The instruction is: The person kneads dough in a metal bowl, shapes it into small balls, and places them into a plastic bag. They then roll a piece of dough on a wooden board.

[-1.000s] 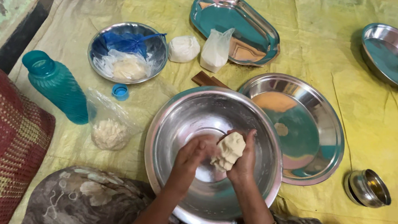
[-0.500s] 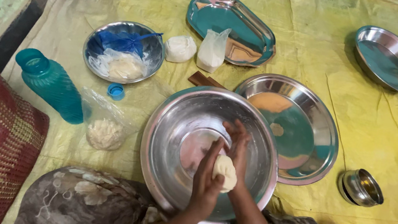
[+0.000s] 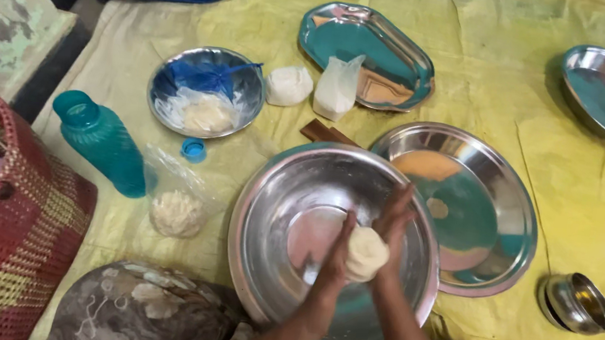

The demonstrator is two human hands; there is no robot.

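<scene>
As the head view showed, the dough ball (image 3: 367, 253) sat pressed between the left hand (image 3: 336, 257) and right hand (image 3: 393, 221), fingers nearly straight, over the steel basin (image 3: 266, 212). It looked soft, light, probably sticky; best cupped by palms. The palm contact was hidden; the forearms ran out of the picture.

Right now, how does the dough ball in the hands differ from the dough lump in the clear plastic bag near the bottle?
The dough ball is smooth and pale; the bagged dough lump looks rough and crumbly. The ball is pressed between the left hand and the right hand above the large steel bowl; the lump lies on the yellow cloth, untouched. Both are whitish and of similar size.
</scene>
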